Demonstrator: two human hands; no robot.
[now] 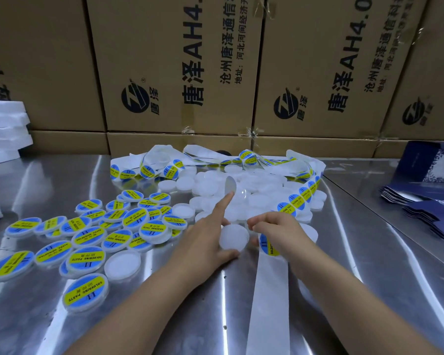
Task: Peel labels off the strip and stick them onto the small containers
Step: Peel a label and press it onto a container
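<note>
Label strip [296, 200] laid across the shiny metal worktop [164, 316]: bare white backing from the near edge up to the right grip [274, 228], then a row of round blue-and-yellow labels curving away to the right and back into a loose tangle of strip in front of the boxes. Right grip clenched on the strip, fingers curled over it, with one printed label [266, 245] partly visible just under the palm. In the left grip [205, 239], a plain white container [234, 238], pinched between the thumb at the near side and curled fingers at the far side, just beside the right grip and just left of the bare backing. Left index finger straight out, away from the body, with a pale oval piece [230, 184] at its tip; print not legible, so impossible to tell for sure whether a label. Beyond both grips, a heap of plain white containers [244, 193] inside the curve of the strip. To the left, a spread of labelled containers [87, 239], blue-and-yellow tops up, some overlapping, with a couple of plain ones among them. Behind everything, a wall of brown cardboard boxes [177, 73] with black print. At the far left, a stack of white foam sheets [3, 129]; at the far right, dark blue folded cartons [433, 208] in a fanned pile
</note>
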